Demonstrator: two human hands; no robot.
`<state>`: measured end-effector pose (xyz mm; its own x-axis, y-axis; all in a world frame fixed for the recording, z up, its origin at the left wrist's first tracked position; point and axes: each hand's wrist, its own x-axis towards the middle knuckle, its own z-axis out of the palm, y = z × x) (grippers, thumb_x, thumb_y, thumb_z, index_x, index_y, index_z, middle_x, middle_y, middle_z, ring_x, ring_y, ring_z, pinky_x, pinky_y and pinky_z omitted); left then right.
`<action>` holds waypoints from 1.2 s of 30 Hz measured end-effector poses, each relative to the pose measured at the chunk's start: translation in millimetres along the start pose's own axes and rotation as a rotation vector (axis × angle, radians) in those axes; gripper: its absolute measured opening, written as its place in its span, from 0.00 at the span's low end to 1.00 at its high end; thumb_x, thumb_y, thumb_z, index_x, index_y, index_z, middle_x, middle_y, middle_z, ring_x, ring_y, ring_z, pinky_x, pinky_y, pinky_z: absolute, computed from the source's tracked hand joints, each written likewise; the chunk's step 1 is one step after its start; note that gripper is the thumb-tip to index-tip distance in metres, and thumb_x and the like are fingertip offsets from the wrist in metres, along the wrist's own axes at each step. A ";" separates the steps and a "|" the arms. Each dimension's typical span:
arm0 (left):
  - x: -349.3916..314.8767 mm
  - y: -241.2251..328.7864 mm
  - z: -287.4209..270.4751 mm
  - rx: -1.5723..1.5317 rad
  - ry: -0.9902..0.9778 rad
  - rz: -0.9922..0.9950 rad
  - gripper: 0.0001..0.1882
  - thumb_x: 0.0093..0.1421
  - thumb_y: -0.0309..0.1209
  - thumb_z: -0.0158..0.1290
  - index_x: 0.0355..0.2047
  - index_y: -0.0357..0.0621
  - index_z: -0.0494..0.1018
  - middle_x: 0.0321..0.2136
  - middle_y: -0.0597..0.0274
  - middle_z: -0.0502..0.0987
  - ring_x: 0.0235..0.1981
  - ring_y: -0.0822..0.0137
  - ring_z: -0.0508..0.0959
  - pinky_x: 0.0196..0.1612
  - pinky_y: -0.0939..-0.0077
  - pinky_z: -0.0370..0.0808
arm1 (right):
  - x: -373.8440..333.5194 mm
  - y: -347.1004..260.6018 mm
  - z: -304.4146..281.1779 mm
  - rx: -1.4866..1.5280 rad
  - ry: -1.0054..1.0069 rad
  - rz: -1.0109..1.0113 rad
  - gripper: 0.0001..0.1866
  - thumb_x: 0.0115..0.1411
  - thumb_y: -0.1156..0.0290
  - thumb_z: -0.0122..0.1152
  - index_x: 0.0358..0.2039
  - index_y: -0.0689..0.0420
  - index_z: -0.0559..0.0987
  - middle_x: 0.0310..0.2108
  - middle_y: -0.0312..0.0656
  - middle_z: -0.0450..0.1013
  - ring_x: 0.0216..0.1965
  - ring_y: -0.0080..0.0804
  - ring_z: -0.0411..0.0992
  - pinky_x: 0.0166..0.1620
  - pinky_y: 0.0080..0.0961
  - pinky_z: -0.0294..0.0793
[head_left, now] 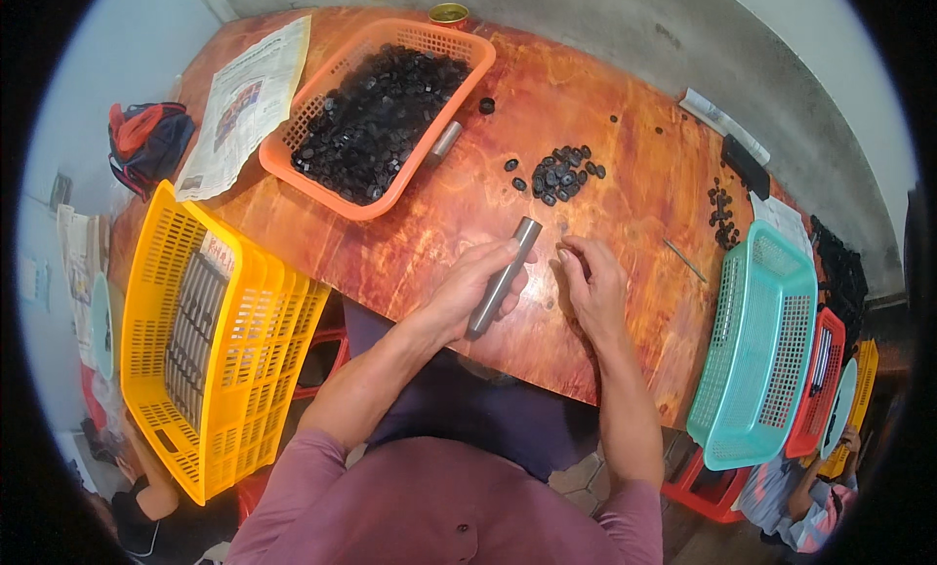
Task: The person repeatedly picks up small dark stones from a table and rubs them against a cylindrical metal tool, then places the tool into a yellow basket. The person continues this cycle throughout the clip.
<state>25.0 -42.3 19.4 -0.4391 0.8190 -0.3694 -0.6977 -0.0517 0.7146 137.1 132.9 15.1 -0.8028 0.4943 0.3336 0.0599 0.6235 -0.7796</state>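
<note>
My left hand (475,284) is wrapped round a dark grey metal tube (505,277), held at a slant over the table's front edge. Just to its right, my right hand (595,284) hovers over the wood with thumb and fingertips curled close together. Whatever may be pinched there is too small to make out. Beyond both hands lies a loose pile of small black oval pieces (558,178). Many similar black pieces (376,116) fill an orange basket (363,212) at the back left. Against that basket's right side rests a shorter grey tube (445,140).
On the left, a yellow crate (256,360) holds several grey tubes (195,321). A newspaper (244,106) lies beside the orange basket. To the right are a thin metal rod (685,260), scattered black bits (722,214) and a teal basket (727,409). Other people sit at both lower sides.
</note>
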 end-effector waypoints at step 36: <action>23.0 0.6 -1.4 1.652 -0.018 1.040 0.21 0.60 0.30 0.62 0.53 0.40 0.76 0.38 0.53 0.76 0.40 0.52 0.79 0.43 0.60 0.76 | 12.1 10.6 -24.0 0.243 -0.247 0.280 0.11 0.64 0.73 0.65 0.44 0.64 0.85 0.36 0.42 0.79 0.38 0.29 0.78 0.42 0.25 0.76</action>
<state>13.6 -24.3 10.6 -0.2502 0.8334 0.4927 0.9222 0.0503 0.3833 142.2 160.0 23.6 -0.8950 0.4455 -0.0218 0.1778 0.3115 -0.9335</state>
